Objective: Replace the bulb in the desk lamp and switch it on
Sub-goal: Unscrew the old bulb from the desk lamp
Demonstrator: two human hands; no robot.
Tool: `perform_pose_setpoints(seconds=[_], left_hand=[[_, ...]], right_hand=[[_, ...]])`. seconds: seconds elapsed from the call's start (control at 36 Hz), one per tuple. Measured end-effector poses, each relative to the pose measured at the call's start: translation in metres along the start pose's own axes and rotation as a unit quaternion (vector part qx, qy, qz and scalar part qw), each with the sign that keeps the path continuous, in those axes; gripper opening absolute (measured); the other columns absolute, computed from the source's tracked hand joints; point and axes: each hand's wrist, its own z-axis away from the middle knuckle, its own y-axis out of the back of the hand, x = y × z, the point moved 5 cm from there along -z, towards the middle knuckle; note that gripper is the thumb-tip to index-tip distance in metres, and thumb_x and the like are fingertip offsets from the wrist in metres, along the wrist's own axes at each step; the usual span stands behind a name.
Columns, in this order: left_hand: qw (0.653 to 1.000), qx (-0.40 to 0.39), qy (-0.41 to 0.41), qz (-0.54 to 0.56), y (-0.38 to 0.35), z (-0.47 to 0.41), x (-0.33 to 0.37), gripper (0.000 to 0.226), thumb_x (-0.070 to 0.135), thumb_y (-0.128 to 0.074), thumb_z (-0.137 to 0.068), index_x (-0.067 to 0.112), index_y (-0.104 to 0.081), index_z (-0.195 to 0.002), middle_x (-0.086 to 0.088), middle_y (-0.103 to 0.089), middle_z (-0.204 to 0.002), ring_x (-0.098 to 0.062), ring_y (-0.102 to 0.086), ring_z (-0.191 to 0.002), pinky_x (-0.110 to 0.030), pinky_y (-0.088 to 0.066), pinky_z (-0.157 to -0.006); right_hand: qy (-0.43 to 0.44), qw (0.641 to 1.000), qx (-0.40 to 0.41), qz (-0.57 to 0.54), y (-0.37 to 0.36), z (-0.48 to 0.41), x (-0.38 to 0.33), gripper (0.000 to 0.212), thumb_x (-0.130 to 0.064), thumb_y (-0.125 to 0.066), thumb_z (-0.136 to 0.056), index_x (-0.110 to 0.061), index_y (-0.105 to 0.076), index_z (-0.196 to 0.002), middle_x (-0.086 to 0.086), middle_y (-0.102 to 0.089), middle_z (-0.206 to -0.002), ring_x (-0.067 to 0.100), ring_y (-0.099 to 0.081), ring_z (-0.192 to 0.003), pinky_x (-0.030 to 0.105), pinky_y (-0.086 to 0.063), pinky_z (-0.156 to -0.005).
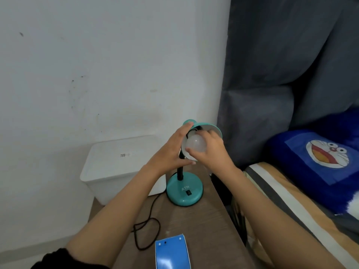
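Gripping a frosted white bulb (195, 145) in the mouth of the shade (214, 128) of a teal desk lamp (182, 188), a person's right hand (212, 152) curls its fingers and thumb round the glass; that grip is closed on the bulb. The bulb sits inside the shade, which is tipped up toward the camera; whether its base is seated in the socket cannot be told. The left hand (172, 150) lies flat against the shade's outer left side, fingers straight and thumb stretched out beneath, its grip released and grasping nothing. A black sleeve (58, 259) shows at the lower end of the left forearm.

The lamp's round base (191, 199) stands on a wood-grain table (209, 230), with a black neck (180, 172) rising from it to the shade. A black rocker switch (188, 192) sits on top of the base, facing the camera. A black cord (149, 228) trails left from the base and loops over the table's near left part. A blue-and-white card (172, 255) lies at the table's near edge. A white lidded box (120, 166) stands just left of the base, against the white wall (97, 55). To the right, a grey curtain (272, 55) hangs behind a bed (281, 200) with striped bedding and a blue cartoon-cat cushion (320, 158).
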Motion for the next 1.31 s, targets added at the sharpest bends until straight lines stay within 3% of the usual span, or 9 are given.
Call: perform_pose_setpoints(seconds=[0.11, 0.25, 0.33, 0.47, 0.64, 0.81, 1.03, 1.19, 1.31], left_hand=[[1.000, 0.005, -0.004, 0.002, 0.000, 0.000, 0.000, 0.102, 0.016, -0.079, -0.070, 0.035, -0.008, -0.141, 0.017, -0.015, -0.148, 0.003, -0.016, -0.138, -0.010, -0.015, -0.113], [1.000, 0.002, -0.012, 0.005, -0.002, -0.003, 0.003, 0.103, 0.017, -0.079, -0.071, 0.040, -0.006, -0.141, 0.011, -0.016, -0.152, -0.003, -0.016, -0.142, -0.020, -0.019, -0.116], [1.000, -0.013, -0.025, -0.007, -0.001, -0.007, 0.004, 0.108, 0.017, -0.081, -0.069, 0.039, -0.004, -0.142, 0.006, -0.012, -0.156, -0.006, -0.013, -0.144, -0.020, -0.018, -0.116], [0.998, -0.031, -0.044, -0.042, 0.001, -0.015, 0.007, 0.111, 0.017, -0.082, -0.066, 0.036, -0.006, -0.145, 0.006, -0.014, -0.154, -0.004, -0.016, -0.142, -0.013, -0.022, -0.111], [0.996, -0.008, -0.075, -0.049, 0.004, -0.013, 0.008, 0.106, 0.017, -0.083, -0.063, 0.031, -0.017, -0.143, 0.000, -0.023, -0.149, -0.008, -0.023, -0.139, -0.015, -0.025, -0.111], [0.995, 0.005, -0.089, -0.036, 0.006, -0.009, 0.011, 0.099, 0.018, -0.082, -0.065, 0.034, -0.020, -0.140, 0.003, -0.027, -0.146, -0.004, -0.027, -0.135, -0.012, -0.029, -0.107], [0.996, 0.005, -0.087, -0.028, 0.006, -0.007, 0.009, 0.100, 0.016, -0.082, -0.064, 0.024, -0.021, -0.143, 0.008, -0.025, -0.145, -0.001, -0.025, -0.135, -0.009, -0.023, -0.109], [0.996, 0.013, -0.086, -0.015, 0.006, -0.005, 0.010, 0.097, 0.011, -0.082, -0.065, 0.020, -0.023, -0.143, 0.006, -0.028, -0.144, 0.005, -0.023, -0.135, -0.009, -0.023, -0.109], [0.997, 0.017, -0.079, -0.009, 0.003, -0.005, 0.008, 0.099, 0.007, -0.081, -0.064, 0.024, -0.024, -0.142, 0.005, -0.028, -0.145, -0.003, -0.025, -0.138, -0.010, -0.023, -0.109]], right_hand=[[0.043, 0.995, -0.051, 0.073, -0.003, -0.002, 0.002, 0.065, -0.031, -0.069, -0.080, -0.009, -0.044, -0.136, 0.013, -0.045, -0.132, 0.028, -0.040, -0.126, 0.039, -0.038, -0.106], [0.065, 0.996, -0.020, 0.059, -0.003, 0.003, 0.000, 0.061, -0.024, -0.065, -0.082, -0.010, -0.041, -0.137, 0.010, -0.044, -0.136, 0.027, -0.040, -0.128, 0.034, -0.034, -0.107], [-0.001, 0.998, 0.020, -0.051, -0.006, 0.003, 0.003, 0.059, -0.023, -0.063, -0.084, -0.011, -0.038, -0.136, 0.008, -0.044, -0.136, 0.021, -0.041, -0.126, 0.021, -0.029, -0.099], [-0.197, 0.954, -0.001, -0.227, -0.015, 0.000, 0.015, 0.062, -0.042, -0.064, -0.082, -0.008, -0.042, -0.130, 0.011, -0.054, -0.120, 0.019, -0.060, -0.095, 0.042, -0.058, -0.083], [-0.108, 0.992, 0.002, -0.060, -0.010, -0.002, 0.005, 0.057, -0.028, -0.065, -0.082, -0.010, -0.042, -0.131, 0.015, -0.053, -0.117, 0.028, -0.051, -0.108, 0.030, -0.046, -0.085], [0.039, 0.985, 0.015, 0.169, -0.009, 0.004, -0.002, 0.063, -0.012, -0.062, -0.076, -0.018, -0.038, -0.134, 0.013, -0.035, -0.126, 0.029, -0.033, -0.113, 0.038, -0.037, -0.103], [-0.158, 0.968, 0.039, -0.189, -0.015, 0.004, 0.008, 0.057, -0.044, -0.057, -0.087, -0.011, -0.036, -0.128, 0.012, -0.038, -0.133, 0.026, -0.044, -0.119, 0.044, -0.045, -0.099], [-0.023, 0.998, 0.028, 0.054, -0.013, 0.004, -0.003, 0.062, -0.018, -0.067, -0.078, -0.020, -0.038, -0.133, 0.013, -0.035, -0.130, 0.032, -0.032, -0.121, 0.036, -0.032, -0.103], [-0.069, 0.994, 0.041, -0.071, -0.016, 0.008, 0.002, 0.062, -0.034, -0.065, -0.082, -0.014, -0.036, -0.134, 0.014, -0.036, -0.130, 0.028, -0.036, -0.122, 0.035, -0.035, -0.105]])
